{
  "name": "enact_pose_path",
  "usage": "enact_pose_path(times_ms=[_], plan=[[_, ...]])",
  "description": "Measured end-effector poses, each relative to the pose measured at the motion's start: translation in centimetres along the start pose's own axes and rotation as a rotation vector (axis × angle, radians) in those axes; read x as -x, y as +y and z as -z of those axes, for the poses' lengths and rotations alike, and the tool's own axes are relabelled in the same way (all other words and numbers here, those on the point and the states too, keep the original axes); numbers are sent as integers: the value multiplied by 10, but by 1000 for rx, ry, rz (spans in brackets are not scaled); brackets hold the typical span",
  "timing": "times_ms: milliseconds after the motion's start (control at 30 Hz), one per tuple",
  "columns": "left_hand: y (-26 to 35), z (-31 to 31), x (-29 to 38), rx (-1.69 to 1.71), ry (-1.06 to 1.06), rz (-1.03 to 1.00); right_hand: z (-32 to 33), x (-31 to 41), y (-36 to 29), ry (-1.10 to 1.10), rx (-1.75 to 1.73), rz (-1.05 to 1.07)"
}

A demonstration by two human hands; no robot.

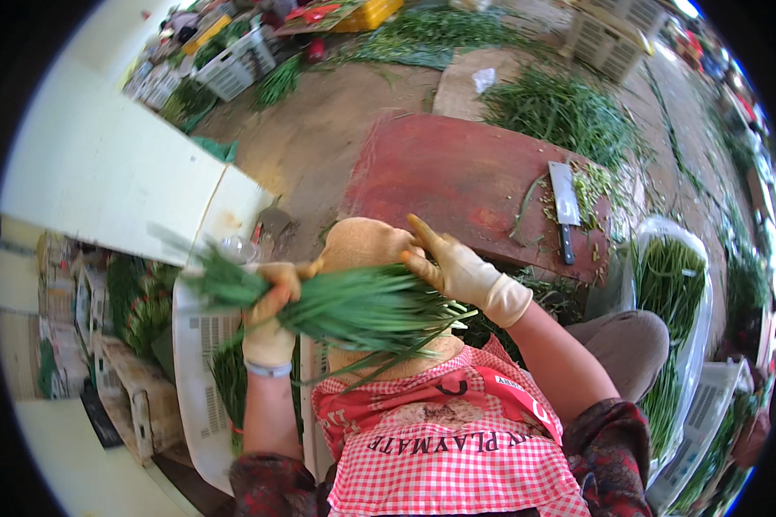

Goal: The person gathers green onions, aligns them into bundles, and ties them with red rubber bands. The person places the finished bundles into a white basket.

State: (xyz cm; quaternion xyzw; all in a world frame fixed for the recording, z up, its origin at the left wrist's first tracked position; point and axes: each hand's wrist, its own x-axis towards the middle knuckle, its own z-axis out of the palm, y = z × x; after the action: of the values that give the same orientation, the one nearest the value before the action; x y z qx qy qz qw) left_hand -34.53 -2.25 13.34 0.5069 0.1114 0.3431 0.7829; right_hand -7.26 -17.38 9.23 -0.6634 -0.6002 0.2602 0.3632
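Observation:
A bundle of long green leafy stalks, likely Chinese chives (pixel 362 304), lies across my lap over a tan cloth (pixel 362 245). My left hand (pixel 271 310), in a stained pale glove, grips the bundle towards its leafy end, which is blurred. Gloved too, my right hand (pixel 452 265) has its fingers apart above the pale cut ends; whether it touches them I cannot tell. Beyond my knees is a red board (pixel 452 174), with a cleaver (pixel 564 207) lying on its right part beside chopped stem ends (pixel 592 187).
A white plastic crate (pixel 197 388) with greens stands at my left. To my right is a plastic-lined container of stalks (pixel 669 291). Loose greens (pixel 556 110) are heaped behind the board. A white panel (pixel 116 174) borders the left; more crates (pixel 604 42) stand at the back.

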Motion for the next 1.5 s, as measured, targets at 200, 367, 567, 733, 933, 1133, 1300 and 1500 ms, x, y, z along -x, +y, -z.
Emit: enact_pose_path(times_ms=[200,367,567,733,933,1133,1300,1500], plan=[[-3,-26,-90,197,494,287,-30,64,19,-151,-738,-83],[-47,-43,-176,271,655,445,-65,89,-15,-24,-995,-127],[-100,-67,-227,335,725,378,-87,64,-23,217,-779,-325],[-110,-92,-255,274,666,364,-82,39,6,293,-711,-560],[-107,-107,-313,82,321,493,-33,7,66,268,-1158,-478],[-139,-63,-305,-383,644,253,-9,-29,157,228,-1473,-1009],[-227,-47,-229,-556,600,569,-9,-24,172,93,-1390,-1004],[-294,-63,-197,-916,492,556,18,-11,177,-22,-229,-820]])
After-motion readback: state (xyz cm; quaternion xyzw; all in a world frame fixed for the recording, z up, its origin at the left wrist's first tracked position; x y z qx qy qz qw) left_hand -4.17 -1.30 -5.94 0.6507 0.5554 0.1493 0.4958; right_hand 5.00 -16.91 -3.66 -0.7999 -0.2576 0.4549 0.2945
